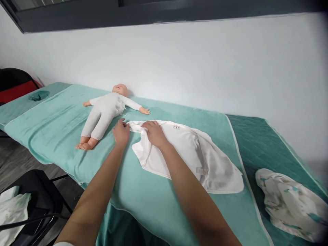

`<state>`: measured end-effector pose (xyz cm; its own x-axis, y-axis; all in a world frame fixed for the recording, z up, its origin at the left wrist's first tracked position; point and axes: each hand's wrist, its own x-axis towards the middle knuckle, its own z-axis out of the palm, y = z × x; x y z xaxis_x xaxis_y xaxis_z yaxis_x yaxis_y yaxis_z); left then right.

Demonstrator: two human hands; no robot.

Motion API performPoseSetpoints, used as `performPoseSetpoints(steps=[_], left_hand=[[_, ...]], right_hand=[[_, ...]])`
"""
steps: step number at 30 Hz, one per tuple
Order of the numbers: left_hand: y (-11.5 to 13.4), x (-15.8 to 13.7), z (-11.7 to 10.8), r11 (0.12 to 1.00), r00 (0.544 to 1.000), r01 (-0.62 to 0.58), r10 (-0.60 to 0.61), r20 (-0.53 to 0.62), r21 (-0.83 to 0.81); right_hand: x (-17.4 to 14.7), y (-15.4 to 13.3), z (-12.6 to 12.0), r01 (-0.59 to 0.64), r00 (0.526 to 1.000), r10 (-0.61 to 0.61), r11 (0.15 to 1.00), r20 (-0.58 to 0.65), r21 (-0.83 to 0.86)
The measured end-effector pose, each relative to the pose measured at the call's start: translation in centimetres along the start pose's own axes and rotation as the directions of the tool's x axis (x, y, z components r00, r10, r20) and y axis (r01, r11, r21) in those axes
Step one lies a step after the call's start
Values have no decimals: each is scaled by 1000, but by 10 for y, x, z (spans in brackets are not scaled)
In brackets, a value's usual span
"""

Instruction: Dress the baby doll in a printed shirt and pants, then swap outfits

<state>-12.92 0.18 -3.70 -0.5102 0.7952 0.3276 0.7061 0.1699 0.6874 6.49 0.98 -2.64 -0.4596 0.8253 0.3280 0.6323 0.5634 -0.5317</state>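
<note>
A white baby garment (179,147) lies spread on the pale green cloth, with a small printed mark near its upper edge and a tag lower down. Its narrow patterned sleeve (135,125) points left. At the sleeve's end, my left hand (121,132) has its thumb and fingers curled in on the fabric. My right hand (155,134) rests palm down where the sleeve meets the body, fingers stretched over the cloth; its palm side is hidden. Just left of my left hand, a baby doll (105,109) in a white suit lies on its back.
The pale green cloth (58,119) covers a long padded table against a white wall (192,68). A bundled patterned cloth (292,205) lies on the darker green right end. A black chair (43,201) holding a cloth (15,212) stands at lower left.
</note>
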Motion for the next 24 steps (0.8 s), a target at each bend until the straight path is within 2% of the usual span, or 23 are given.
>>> performPoseSetpoints(steps=[6,12,14,16,18,19,21,24], left_hand=[[-7,16,14,971,994,-51,26,-108,-232],[0,10,8,983,973,-144,120,-196,-110],[5,-4,2,982,984,-131,112,-142,-133],[10,-25,-6,982,991,-131,134,11,-133],[14,-50,-15,977,960,-209,214,182,-46],[16,-62,-19,964,938,-267,257,232,12],[19,-86,-27,927,902,-364,329,278,84],[22,-111,-32,894,867,-444,412,282,56]], right_hand=[[-1,-5,1,85,995,-84,996,60,-20],[-2,-8,2,94,995,-91,993,51,-65],[-1,-7,1,65,998,-64,996,16,-66],[1,-4,-2,-11,999,8,998,-42,-55],[2,-1,-5,-92,991,88,995,-103,-36],[3,0,-6,-120,984,115,992,-133,-25],[5,0,-9,-157,972,156,988,-177,8],[5,-6,-11,-220,958,231,972,-168,83]])
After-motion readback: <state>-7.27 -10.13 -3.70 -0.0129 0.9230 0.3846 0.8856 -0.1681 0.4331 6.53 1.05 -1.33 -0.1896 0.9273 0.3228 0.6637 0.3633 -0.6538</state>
